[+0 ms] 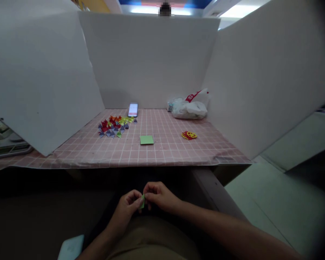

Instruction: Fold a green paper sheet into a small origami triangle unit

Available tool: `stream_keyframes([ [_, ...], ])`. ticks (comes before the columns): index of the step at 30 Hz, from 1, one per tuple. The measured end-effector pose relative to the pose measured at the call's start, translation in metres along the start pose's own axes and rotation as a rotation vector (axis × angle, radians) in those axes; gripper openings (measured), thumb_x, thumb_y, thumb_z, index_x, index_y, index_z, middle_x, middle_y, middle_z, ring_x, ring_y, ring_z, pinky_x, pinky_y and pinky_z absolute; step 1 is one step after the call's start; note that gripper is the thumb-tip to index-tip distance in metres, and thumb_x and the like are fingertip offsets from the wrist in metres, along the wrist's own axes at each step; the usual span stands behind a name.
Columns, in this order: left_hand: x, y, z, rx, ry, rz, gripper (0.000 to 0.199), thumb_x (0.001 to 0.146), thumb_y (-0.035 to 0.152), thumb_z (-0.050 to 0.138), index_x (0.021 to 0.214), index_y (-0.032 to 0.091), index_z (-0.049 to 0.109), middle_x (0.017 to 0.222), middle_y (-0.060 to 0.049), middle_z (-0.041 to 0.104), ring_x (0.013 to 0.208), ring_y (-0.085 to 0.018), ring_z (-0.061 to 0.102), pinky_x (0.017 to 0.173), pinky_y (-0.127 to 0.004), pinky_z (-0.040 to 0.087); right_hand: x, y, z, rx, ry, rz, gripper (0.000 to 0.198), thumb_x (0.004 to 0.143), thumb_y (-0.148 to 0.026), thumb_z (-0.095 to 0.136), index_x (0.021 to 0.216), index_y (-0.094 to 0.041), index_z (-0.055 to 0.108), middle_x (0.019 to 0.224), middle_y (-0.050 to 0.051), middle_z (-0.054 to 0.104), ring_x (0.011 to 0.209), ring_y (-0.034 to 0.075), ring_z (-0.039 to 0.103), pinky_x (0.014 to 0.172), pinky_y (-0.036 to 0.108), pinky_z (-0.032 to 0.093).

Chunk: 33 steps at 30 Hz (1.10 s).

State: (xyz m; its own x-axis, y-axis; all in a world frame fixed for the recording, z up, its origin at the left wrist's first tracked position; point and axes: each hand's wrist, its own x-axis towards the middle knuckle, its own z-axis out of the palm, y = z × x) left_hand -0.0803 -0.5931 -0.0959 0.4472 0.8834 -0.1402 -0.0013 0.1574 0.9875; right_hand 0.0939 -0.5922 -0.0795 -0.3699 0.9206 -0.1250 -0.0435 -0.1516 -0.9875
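Observation:
A small folded piece of green paper (142, 202) is held above my lap, below the table's front edge. My left hand (130, 203) pinches it from the left between thumb and fingers. From the other side my right hand (160, 196) has its thumb and fingertips closed on the paper's upper edge. On the table lies a stack of square green paper (146, 140). To its left spreads a group of small folded paper pieces (113, 126) in red, orange, yellow, purple and green.
A pink checked tablecloth (168, 153) covers the table, with white boards (151, 61) standing around three sides. A phone (133, 109) leans at the back. White plastic bags (191, 108) lie back right, and red and yellow cut-outs (189, 135) nearer. A light-blue object (71, 247) is at lower left.

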Motion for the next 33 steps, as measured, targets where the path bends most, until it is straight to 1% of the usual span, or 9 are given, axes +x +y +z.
stream_keyframes([
  [4, 0.001, -0.001, 0.000, 0.107, 0.047, 0.042, 0.028, 0.078, 0.042, 0.064, 0.068, 0.016, 0.060, 0.062, 0.000, 0.057, 0.059, -0.013, 0.047, 0.059, -0.024, 0.037, 0.000, 0.001, 0.000, -0.066, -0.003, -0.003, 0.016, 0.082, -0.029, 0.057, 0.076, -0.015, 0.056, 0.060, -0.003, 0.058, 0.046, 0.007, 0.053, 0.046, 0.018, 0.040],
  [6, 0.001, -0.001, 0.000, 0.183, 0.073, 0.076, 0.025, 0.077, 0.039, 0.064, 0.068, 0.016, 0.062, 0.064, -0.001, 0.059, 0.062, -0.015, 0.049, 0.061, -0.025, 0.039, 0.000, 0.003, 0.001, -0.143, 0.028, 0.017, 0.017, 0.080, -0.030, 0.063, 0.075, -0.015, 0.057, 0.058, -0.004, 0.056, 0.044, 0.007, 0.051, 0.042, 0.017, 0.036],
  [11, 0.000, 0.000, 0.002, 0.272, 0.118, 0.106, 0.022, 0.076, 0.038, 0.063, 0.068, 0.017, 0.064, 0.065, -0.001, 0.060, 0.063, -0.016, 0.052, 0.061, -0.026, 0.040, -0.001, 0.003, 0.002, -0.276, 0.051, 0.020, 0.010, 0.081, -0.018, 0.060, 0.072, -0.015, 0.057, 0.054, -0.006, 0.052, 0.045, 0.007, 0.049, 0.042, 0.016, 0.033],
  [14, 0.000, 0.002, 0.003, 0.248, 0.107, 0.072, 0.026, 0.077, 0.042, 0.062, 0.072, 0.017, 0.065, 0.063, 0.000, 0.058, 0.059, -0.016, 0.050, 0.059, -0.025, 0.039, -0.002, 0.000, 0.003, -0.348, 0.096, -0.052, 0.011, 0.081, -0.011, 0.056, 0.071, -0.015, 0.057, 0.055, -0.005, 0.052, 0.048, 0.007, 0.048, 0.045, 0.016, 0.034],
  [17, 0.001, 0.003, 0.002, 0.245, 0.090, 0.063, 0.030, 0.080, 0.045, 0.060, 0.072, 0.017, 0.065, 0.059, 0.001, 0.055, 0.058, -0.015, 0.050, 0.059, -0.025, 0.039, -0.003, -0.002, 0.003, -0.409, 0.119, -0.115, 0.013, 0.082, -0.009, 0.054, 0.070, -0.015, 0.056, 0.056, -0.005, 0.051, 0.051, 0.007, 0.047, 0.048, 0.016, 0.034],
  [22, 0.000, 0.001, 0.002, 0.270, 0.133, 0.109, 0.031, 0.079, 0.045, 0.061, 0.068, 0.017, 0.063, 0.060, 0.001, 0.054, 0.059, -0.015, 0.048, 0.059, -0.025, 0.038, -0.003, 0.000, 0.003, -0.388, 0.106, -0.068, 0.009, 0.083, -0.017, 0.057, 0.075, -0.015, 0.058, 0.058, -0.005, 0.051, 0.050, 0.007, 0.048, 0.046, 0.016, 0.033],
  [25, 0.000, 0.002, 0.002, 0.277, 0.123, 0.103, 0.031, 0.079, 0.045, 0.061, 0.068, 0.017, 0.064, 0.059, 0.001, 0.054, 0.057, -0.015, 0.049, 0.058, -0.026, 0.038, -0.002, 0.001, 0.003, -0.380, 0.085, -0.029, 0.012, 0.083, -0.018, 0.057, 0.072, -0.015, 0.058, 0.055, -0.005, 0.050, 0.047, 0.007, 0.047, 0.044, 0.017, 0.032],
  [29, -0.001, 0.003, 0.002, 0.255, 0.128, 0.079, 0.030, 0.081, 0.045, 0.059, 0.070, 0.017, 0.065, 0.058, 0.001, 0.056, 0.059, -0.016, 0.051, 0.061, -0.026, 0.039, -0.004, -0.002, 0.002, -0.408, 0.111, -0.104, 0.015, 0.083, -0.014, 0.055, 0.068, -0.015, 0.057, 0.055, -0.005, 0.051, 0.048, 0.007, 0.046, 0.046, 0.017, 0.032],
  [33, -0.002, 0.005, 0.001, 0.234, 0.193, 0.106, 0.029, 0.082, 0.042, 0.059, 0.067, 0.017, 0.063, 0.057, 0.000, 0.058, 0.059, -0.016, 0.052, 0.062, -0.025, 0.039, -0.006, -0.007, 0.002, -0.331, 0.144, -0.110, 0.019, 0.086, -0.021, 0.054, 0.068, -0.015, 0.056, 0.054, -0.004, 0.051, 0.048, 0.008, 0.047, 0.048, 0.019, 0.035],
])
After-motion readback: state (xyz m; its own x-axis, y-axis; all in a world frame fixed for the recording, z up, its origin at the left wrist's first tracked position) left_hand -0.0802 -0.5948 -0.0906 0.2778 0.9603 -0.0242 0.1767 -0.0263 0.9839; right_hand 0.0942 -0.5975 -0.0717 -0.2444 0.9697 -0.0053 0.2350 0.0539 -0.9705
